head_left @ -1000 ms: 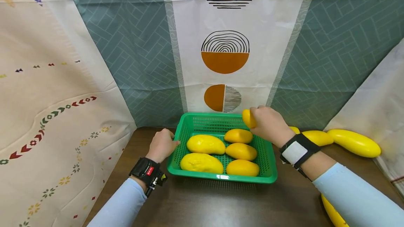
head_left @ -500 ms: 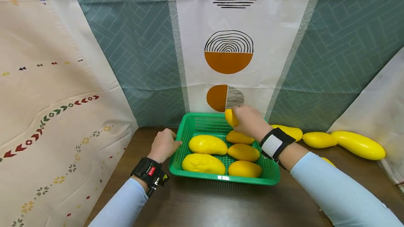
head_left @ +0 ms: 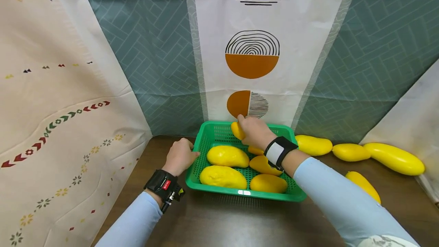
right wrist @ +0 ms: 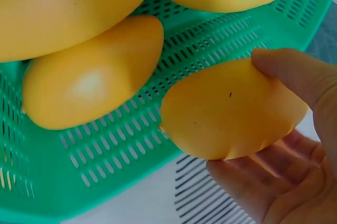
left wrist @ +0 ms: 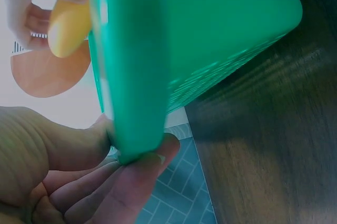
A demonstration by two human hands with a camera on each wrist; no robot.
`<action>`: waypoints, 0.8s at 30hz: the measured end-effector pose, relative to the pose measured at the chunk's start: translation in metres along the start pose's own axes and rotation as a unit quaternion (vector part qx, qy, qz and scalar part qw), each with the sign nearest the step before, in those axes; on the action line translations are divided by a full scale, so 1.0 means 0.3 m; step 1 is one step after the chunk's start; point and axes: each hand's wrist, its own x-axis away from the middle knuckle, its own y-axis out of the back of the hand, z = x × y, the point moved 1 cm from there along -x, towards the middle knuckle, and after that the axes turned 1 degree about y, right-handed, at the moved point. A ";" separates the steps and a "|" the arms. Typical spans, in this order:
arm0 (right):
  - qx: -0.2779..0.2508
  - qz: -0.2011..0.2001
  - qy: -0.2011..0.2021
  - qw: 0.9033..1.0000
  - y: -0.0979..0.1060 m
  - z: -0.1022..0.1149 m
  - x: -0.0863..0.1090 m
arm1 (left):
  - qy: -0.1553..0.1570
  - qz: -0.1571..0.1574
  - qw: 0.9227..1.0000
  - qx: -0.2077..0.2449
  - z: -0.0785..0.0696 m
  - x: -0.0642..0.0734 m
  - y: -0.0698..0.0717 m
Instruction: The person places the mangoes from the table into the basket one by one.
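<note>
My left hand (head_left: 180,156) pinches the left rim of a green plastic basket (head_left: 274,197) between thumb and fingers, as the left wrist view shows up close. Over the back of that basket, my right hand (head_left: 255,130) grips a small orange-yellow mango (right wrist: 231,109), thumb on one side and fingers on the other. Inside the basket lie two larger yellow mangoes, one smooth (head_left: 228,156) and one lumpy (head_left: 223,177), on the left. Smaller orange mangoes sit on the right, one near the front (head_left: 268,183) and one behind it (head_left: 264,164); another is partly hidden by my right hand.
Right of the basket, a yellow fruit (head_left: 313,145), a shorter one (head_left: 350,152) and a long one (head_left: 394,158) line the table's back. One more (head_left: 362,186) lies nearer, beside my right sleeve. A patterned cloth (head_left: 164,68) hangs behind the dark table (head_left: 219,224).
My right hand has moved left with the mango, from the basket's back right corner to its back middle. My left hand keeps its hold on the rim. The view has shifted slightly.
</note>
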 end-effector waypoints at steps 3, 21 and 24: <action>-0.004 0.012 0.020 1.000 -0.021 0.005 -0.019 | 0.001 0.001 1.000 -0.002 -0.001 -0.002 0.001; -0.023 0.051 0.048 0.997 -0.103 0.035 -0.057 | 0.004 0.004 1.000 -0.006 -0.009 0.001 0.006; -0.018 0.052 0.046 0.997 -0.111 0.037 -0.058 | 0.008 0.004 1.000 -0.007 -0.004 0.003 0.005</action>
